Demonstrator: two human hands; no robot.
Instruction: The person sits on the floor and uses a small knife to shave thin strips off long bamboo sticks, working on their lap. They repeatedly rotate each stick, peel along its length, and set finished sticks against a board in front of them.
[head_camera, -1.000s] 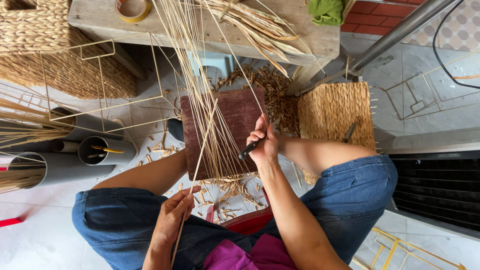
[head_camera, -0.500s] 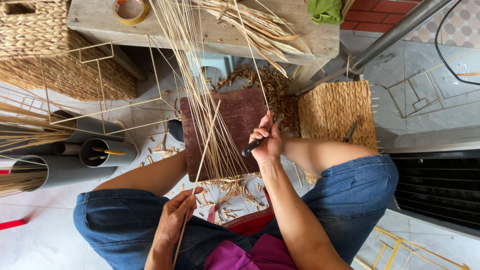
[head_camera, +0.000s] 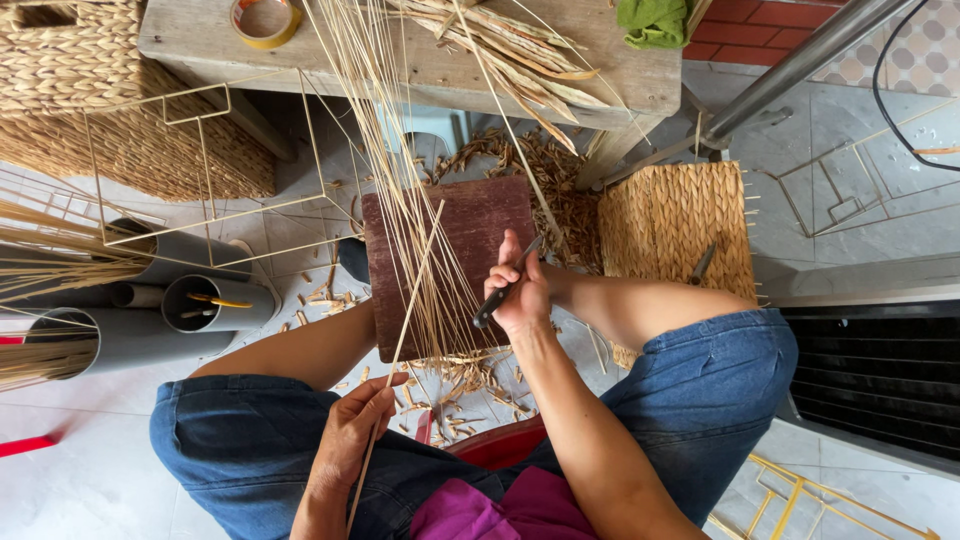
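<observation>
My left hand (head_camera: 352, 425) pinches a single thin straw stick (head_camera: 400, 338) that runs up across a dark red wooden board (head_camera: 478, 228). My right hand (head_camera: 520, 292) grips a dark-handled knife (head_camera: 505, 285) over the board's right half, the blade pointing up and away from me. A fanned bundle of long pale straws (head_camera: 385, 130) lies across the board's left side and reaches up over the wooden table (head_camera: 200, 40). Cut straw scraps (head_camera: 465, 385) litter the floor between my knees.
Woven baskets (head_camera: 70, 60) sit at upper left, a flat woven panel (head_camera: 675, 215) with a tool on it at right. Grey pipes (head_camera: 195, 300) holding straws lie at left beside a thin wire frame (head_camera: 200, 150). A tape roll (head_camera: 262, 18) and green cloth (head_camera: 652, 20) rest on the table.
My right hand with the knife has shifted slightly on the board. My left hand keeps its hold on the straw stick.
</observation>
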